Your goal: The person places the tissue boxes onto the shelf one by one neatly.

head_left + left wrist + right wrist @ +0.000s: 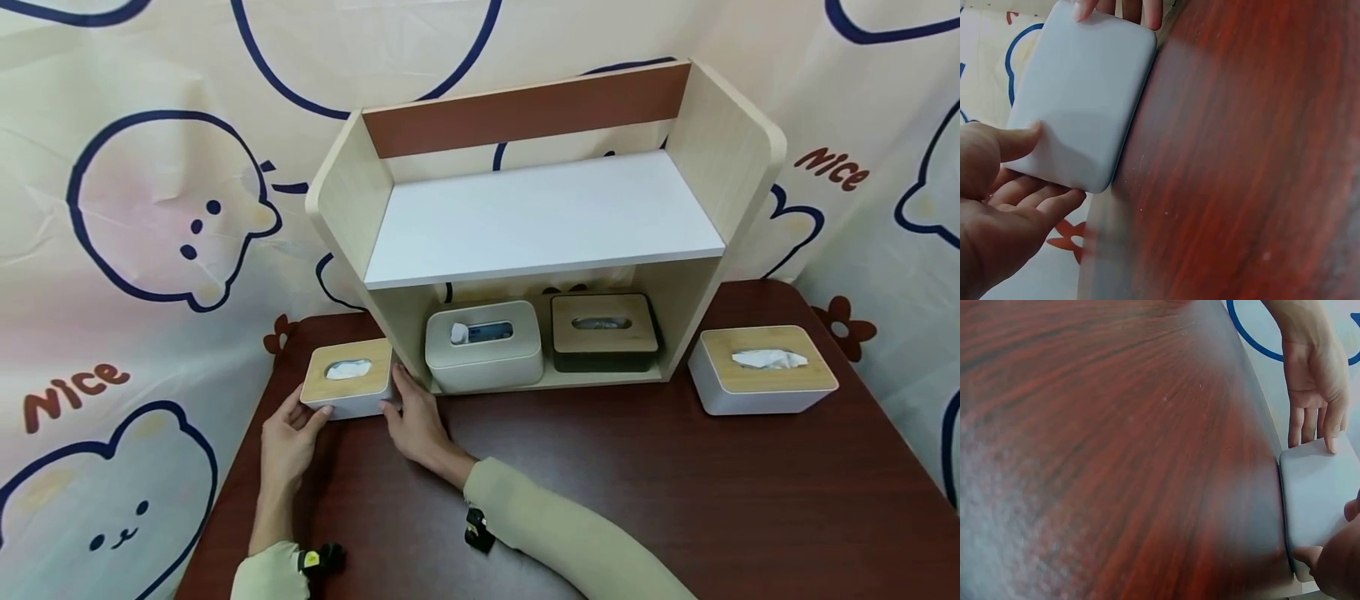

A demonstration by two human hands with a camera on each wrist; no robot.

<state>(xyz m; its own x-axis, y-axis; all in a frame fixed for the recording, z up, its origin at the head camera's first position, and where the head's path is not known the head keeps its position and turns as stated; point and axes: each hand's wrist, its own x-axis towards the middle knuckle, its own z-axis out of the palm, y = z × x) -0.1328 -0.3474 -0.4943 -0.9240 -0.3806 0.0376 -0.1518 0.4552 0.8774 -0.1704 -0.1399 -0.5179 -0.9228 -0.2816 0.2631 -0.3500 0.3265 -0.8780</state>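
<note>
A white tissue box with a light wooden lid (347, 390) stands on the table beside the shelf's left side, tissue showing in its slot. My left hand (288, 437) holds its left end, with the thumb on the front face and the fingers along the side. At the opposite end my right hand (420, 425) grips the box between its thumb and fingers, close to the shelf's side panel. The left wrist view shows the plain front of the tissue box (1085, 94) between my left hand (1004, 212) and the right fingertips (1154, 15).
A wooden shelf unit (543, 217) stands at the back. In its lower level are a cream tissue box (483, 358) and a dark one with a wooden lid (600, 329). Another white, wood-lidded box (761, 396) stands right of the shelf. The table (570, 475) is dark reddish wood.
</note>
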